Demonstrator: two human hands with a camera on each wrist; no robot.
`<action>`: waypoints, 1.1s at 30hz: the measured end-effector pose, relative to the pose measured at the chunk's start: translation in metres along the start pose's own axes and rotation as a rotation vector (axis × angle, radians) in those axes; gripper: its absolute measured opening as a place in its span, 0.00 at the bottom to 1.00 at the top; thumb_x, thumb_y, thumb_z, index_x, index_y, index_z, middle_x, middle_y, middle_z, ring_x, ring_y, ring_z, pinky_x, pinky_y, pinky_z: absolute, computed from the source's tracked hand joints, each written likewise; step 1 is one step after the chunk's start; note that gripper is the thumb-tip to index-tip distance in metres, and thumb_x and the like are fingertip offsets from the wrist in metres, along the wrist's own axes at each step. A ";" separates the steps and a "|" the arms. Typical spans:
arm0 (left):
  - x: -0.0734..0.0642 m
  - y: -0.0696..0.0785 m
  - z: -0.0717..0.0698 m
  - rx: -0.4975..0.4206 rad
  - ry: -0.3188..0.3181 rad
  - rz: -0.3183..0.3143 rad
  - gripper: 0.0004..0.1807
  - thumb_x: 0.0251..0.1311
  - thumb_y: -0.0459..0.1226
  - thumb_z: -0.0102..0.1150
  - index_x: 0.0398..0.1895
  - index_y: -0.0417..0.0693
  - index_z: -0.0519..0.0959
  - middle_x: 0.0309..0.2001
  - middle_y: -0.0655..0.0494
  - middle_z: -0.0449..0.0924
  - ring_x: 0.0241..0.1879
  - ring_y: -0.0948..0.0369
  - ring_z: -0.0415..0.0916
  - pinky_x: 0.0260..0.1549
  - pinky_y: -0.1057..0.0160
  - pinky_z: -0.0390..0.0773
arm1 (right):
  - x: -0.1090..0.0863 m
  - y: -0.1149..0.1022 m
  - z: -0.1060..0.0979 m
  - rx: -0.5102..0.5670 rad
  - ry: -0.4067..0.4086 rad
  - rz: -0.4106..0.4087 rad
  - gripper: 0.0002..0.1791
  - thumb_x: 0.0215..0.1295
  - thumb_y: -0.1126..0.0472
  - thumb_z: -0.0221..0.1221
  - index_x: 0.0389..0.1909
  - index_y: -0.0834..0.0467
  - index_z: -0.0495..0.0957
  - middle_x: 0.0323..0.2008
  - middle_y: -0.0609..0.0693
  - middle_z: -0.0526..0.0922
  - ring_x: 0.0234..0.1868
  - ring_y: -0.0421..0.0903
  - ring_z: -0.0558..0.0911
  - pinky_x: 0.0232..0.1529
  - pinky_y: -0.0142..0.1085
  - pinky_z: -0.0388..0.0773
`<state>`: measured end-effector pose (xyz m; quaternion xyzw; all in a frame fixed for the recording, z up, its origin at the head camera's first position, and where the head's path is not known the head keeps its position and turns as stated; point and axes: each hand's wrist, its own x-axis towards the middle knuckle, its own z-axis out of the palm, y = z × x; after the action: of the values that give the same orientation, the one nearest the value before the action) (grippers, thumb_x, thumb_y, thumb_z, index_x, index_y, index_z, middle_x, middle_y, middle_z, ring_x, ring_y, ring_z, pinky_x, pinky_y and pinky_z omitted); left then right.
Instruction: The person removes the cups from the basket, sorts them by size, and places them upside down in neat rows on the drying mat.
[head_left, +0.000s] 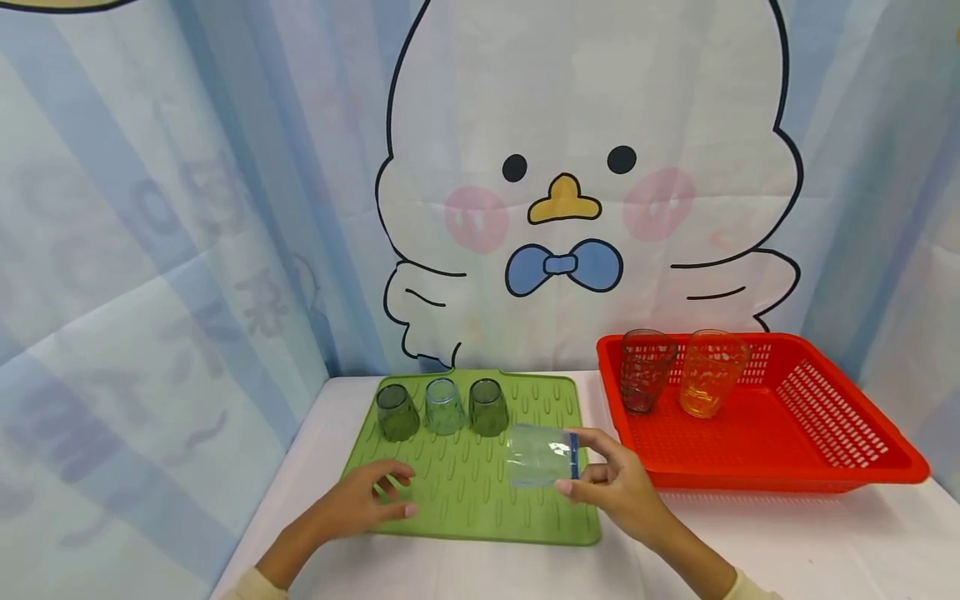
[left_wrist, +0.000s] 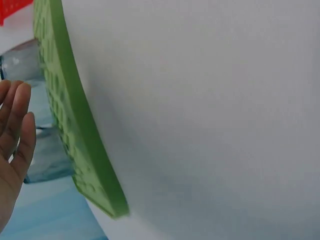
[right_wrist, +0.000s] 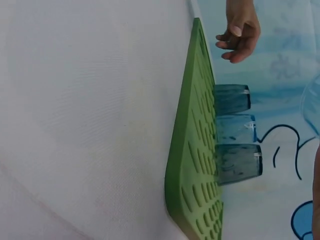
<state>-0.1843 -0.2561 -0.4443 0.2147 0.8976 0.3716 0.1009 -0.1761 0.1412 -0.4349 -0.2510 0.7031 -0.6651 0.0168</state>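
Observation:
In the head view my right hand pinches a clear tumbler with a blue band at its right end, between thumb and fingers. The tumbler is held sideways above the right part of a green drying mat. My left hand hovers over the mat's front left with loosely bent fingers and nothing in them. Along the back of the mat stand a dark green glass, a pale blue glass and another dark glass, narrower ends up. The right wrist view shows only an edge of the held tumbler.
A red plastic basket stands at the right of the white table. Inside its left half are a dark-tinted glass and an amber glass. A patterned curtain hangs behind and beside the table.

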 end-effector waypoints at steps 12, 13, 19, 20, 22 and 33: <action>-0.003 -0.037 -0.017 0.102 -0.014 -0.025 0.29 0.60 0.51 0.69 0.55 0.39 0.79 0.47 0.51 0.83 0.41 0.60 0.80 0.39 0.63 0.80 | 0.021 0.005 0.003 -0.061 0.088 0.162 0.33 0.59 0.64 0.71 0.65 0.60 0.71 0.53 0.62 0.75 0.25 0.43 0.82 0.29 0.32 0.81; -0.003 -0.038 -0.018 0.112 -0.018 -0.028 0.29 0.59 0.51 0.70 0.55 0.39 0.79 0.47 0.51 0.82 0.41 0.60 0.79 0.39 0.63 0.80 | 0.023 0.005 0.003 -0.057 0.093 0.171 0.33 0.58 0.64 0.71 0.65 0.60 0.71 0.52 0.62 0.75 0.24 0.42 0.81 0.28 0.32 0.80; -0.002 -0.044 -0.020 0.127 -0.053 -0.022 0.27 0.59 0.49 0.70 0.52 0.38 0.79 0.42 0.53 0.80 0.39 0.61 0.77 0.39 0.64 0.80 | 0.034 0.010 0.008 -0.072 0.116 0.204 0.32 0.59 0.61 0.71 0.64 0.56 0.72 0.57 0.60 0.74 0.26 0.44 0.84 0.34 0.36 0.84; -0.002 -0.045 -0.021 0.124 -0.058 -0.023 0.27 0.59 0.49 0.70 0.52 0.38 0.79 0.42 0.54 0.79 0.39 0.62 0.77 0.39 0.64 0.79 | 0.036 0.011 0.009 -0.082 0.120 0.210 0.32 0.59 0.60 0.71 0.64 0.55 0.72 0.59 0.59 0.74 0.27 0.45 0.85 0.36 0.37 0.84; -0.001 -0.046 -0.022 0.118 -0.068 -0.027 0.26 0.59 0.49 0.70 0.52 0.39 0.79 0.41 0.54 0.79 0.39 0.62 0.76 0.39 0.64 0.79 | 0.040 0.013 0.011 -0.098 0.132 0.221 0.32 0.58 0.59 0.72 0.64 0.54 0.72 0.60 0.59 0.74 0.28 0.47 0.85 0.36 0.38 0.84; -0.002 -0.047 -0.020 0.076 -0.092 -0.037 0.27 0.57 0.47 0.72 0.53 0.40 0.77 0.42 0.53 0.76 0.40 0.61 0.72 0.39 0.63 0.76 | 0.059 0.021 0.023 -0.157 0.197 0.230 0.33 0.58 0.56 0.73 0.64 0.54 0.73 0.59 0.58 0.75 0.26 0.55 0.86 0.32 0.35 0.83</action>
<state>-0.2033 -0.2989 -0.4638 0.2186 0.9093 0.3250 0.1406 -0.2259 0.0976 -0.4388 -0.1030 0.7753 -0.6231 0.0040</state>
